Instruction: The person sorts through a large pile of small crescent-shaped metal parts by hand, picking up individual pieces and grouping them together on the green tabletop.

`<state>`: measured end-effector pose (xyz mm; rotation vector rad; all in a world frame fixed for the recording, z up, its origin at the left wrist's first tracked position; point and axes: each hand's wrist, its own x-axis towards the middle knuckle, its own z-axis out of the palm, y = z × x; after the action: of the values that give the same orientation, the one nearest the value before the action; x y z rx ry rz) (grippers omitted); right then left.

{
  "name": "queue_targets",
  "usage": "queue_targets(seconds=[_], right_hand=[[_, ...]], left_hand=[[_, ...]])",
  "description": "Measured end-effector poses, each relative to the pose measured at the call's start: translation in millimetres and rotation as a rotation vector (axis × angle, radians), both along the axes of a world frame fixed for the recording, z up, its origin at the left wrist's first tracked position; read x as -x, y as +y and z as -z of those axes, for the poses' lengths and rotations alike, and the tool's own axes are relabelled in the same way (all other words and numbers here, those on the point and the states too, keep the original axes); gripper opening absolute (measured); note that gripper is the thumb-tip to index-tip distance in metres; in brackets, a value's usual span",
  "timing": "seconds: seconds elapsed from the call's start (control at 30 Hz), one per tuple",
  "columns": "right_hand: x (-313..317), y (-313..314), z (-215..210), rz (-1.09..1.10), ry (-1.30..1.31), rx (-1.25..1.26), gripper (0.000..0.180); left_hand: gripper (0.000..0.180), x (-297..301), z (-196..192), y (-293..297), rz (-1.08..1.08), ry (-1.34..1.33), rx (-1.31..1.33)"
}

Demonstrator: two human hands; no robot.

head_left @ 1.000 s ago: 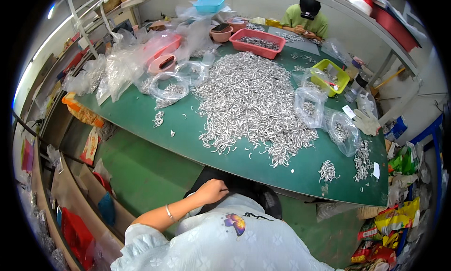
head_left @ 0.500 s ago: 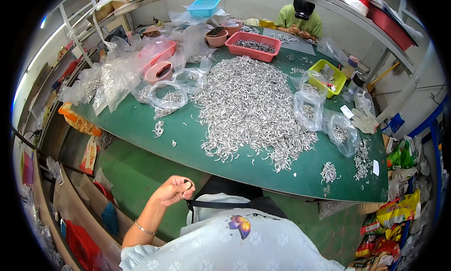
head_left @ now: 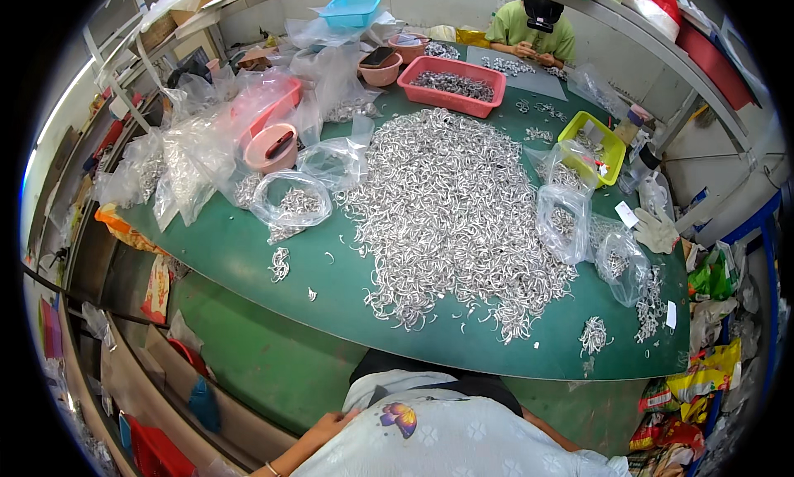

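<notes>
At my waist, my left hand lies against the left side of the white shirt. Its fingers are mostly hidden by the fabric, so whether it holds anything does not show. A dark strap runs across my waist near it. On the right side only my right forearm shows; the hand itself is hidden behind the shirt. Both arms are below the front edge of the green table, apart from the large heap of small curved silvery metal pieces on it.
Clear bags of pieces lie left of the heap, and more bags lie right. Beyond stand a pink tray and a yellow-green basket. A person in green works at the far side. Cardboard boxes stand at lower left.
My left hand, earlier raised and closed on the end of a black strap, has come down against my waist. My right forearm has come into view. The view has shifted slightly.
</notes>
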<state>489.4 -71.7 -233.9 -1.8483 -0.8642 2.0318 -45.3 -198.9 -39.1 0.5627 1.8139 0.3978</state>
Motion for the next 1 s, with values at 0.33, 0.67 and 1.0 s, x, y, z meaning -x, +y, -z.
queue_targets(seconds=[0.33,0.67,1.0], right_hand=[[-1.7,-17.4,-7.9,-0.117,-0.124,0.033,0.040],[-25.6,-35.3,-35.3,-0.308,-0.285,0.047,0.040],[-17.2,-43.0,-32.4,-0.455,-0.394,-0.006,0.040]], left_hand=[[0.048,39.6,25.6,-72.9,-0.356,-0.682,0.344],[0.043,85.5,-2.8,-15.7,-0.418,-1.488,0.270],[0.050,1.7,7.3,133.3,0.551,-0.550,-0.352]])
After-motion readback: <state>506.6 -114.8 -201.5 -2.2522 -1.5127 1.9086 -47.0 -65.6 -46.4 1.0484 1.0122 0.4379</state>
